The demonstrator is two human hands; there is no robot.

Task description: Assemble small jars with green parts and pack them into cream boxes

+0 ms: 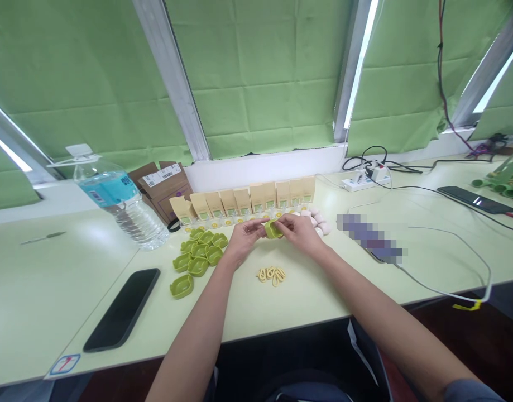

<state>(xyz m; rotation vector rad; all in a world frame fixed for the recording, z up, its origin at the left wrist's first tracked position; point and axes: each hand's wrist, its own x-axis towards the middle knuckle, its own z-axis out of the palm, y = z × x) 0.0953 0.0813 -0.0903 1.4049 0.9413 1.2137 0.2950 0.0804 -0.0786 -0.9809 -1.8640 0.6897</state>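
Note:
Between my two hands a small green plastic case (272, 229) is held up over the table. My left hand (245, 239) grips its left side, and my right hand (298, 231) has fingers at its right edge. Several more green cases (198, 266) lie in a cluster left of my left arm. A little pile of pale yellow loops (272, 274) rests on the table between my forearms. Just beyond my right hand sit several pale pink rounded pieces (319, 220), partly covered by it.
A row of beige cards with clear cases (241, 201) stands behind my hands. A large water bottle (122, 198) and a cardboard box (166, 190) are back left. One phone (122, 310) lies front left, another (476, 200) far right. A power strip (365, 181) and cables run along the back.

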